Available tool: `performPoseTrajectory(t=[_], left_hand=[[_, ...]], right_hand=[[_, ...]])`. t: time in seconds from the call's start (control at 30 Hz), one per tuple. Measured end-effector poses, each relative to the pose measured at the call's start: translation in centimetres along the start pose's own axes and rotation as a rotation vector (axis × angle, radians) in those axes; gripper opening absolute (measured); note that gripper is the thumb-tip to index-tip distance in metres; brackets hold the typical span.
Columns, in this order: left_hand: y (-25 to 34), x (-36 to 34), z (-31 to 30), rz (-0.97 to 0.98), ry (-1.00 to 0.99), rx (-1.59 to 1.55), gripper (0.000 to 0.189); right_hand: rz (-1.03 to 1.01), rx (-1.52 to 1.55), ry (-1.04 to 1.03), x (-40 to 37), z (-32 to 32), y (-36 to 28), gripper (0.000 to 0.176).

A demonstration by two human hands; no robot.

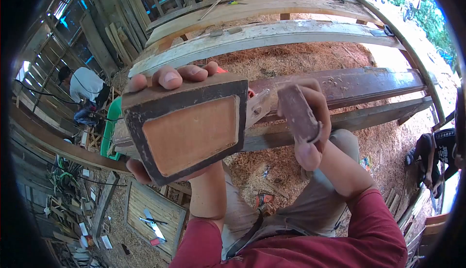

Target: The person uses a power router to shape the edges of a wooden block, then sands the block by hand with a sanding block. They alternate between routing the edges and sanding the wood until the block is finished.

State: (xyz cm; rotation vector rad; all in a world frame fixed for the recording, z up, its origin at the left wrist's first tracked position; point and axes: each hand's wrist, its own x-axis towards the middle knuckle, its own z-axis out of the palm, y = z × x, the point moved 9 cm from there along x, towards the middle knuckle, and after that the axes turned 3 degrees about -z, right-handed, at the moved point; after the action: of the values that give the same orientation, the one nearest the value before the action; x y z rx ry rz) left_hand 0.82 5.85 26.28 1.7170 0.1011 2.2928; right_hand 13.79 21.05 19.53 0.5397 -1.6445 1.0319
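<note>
My left hand [171,77] grips a wooden box-like piece [191,134], fingers over its top edge and thumb at the lower left corner. The face toward me has a dark painted border around a recessed panel of bare, light wood. To the right of it, apart from the piece, my right hand [320,117] is closed around a folded piece of sandpaper [297,110], brownish-purple and worn pale at one end. Behind the wooden piece, partly hidden, is a light-coloured object [257,107] with a bit of red.
Long planks [272,34] and a dark reddish board [359,86] lie across ahead. A green container [115,122] stands at left. A handsaw [154,227] lies on a panel lower left. Sawdust covers the ground. One person [87,86] crouches at left, another [437,159] at right.
</note>
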Motion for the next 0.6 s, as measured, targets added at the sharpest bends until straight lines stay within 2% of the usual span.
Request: performPoseTrajectory(t=[0.1, 0.2, 0.33, 0.43, 0.5, 0.6], left_hand=[[0.6, 0.0, 0.2, 0.037, -0.072, 0.118, 0.096], [1.0, -0.2, 0.4, 0.1, -0.06, 0.234, 0.101], [1.2, -0.5, 0.6, 0.198, -0.003, 0.41, 0.109], [0.9, 0.3, 2.4, 0.25, -0.175, 0.411, 0.111], [0.9, 0.2, 2.3, 0.263, -0.197, 0.446, 0.108], [1.5, -0.9, 0.6, 0.262, -0.057, 0.557, 0.1]], right_hand=[[-0.127, 0.13, -0.111, 0.3, 1.1, -0.5, 0.082], [-0.227, 0.18, -0.247, 1.1, 2.5, -1.7, 0.083], [-0.184, 0.181, -0.296, 0.7, 3.1, -1.9, 0.08], [-0.153, 0.142, -0.351, 1.0, 3.4, -2.0, 0.08], [-0.148, 0.122, -0.367, 1.1, 3.4, -2.1, 0.08], [-0.201, 0.102, -0.366, 0.8, 3.5, -2.0, 0.079]])
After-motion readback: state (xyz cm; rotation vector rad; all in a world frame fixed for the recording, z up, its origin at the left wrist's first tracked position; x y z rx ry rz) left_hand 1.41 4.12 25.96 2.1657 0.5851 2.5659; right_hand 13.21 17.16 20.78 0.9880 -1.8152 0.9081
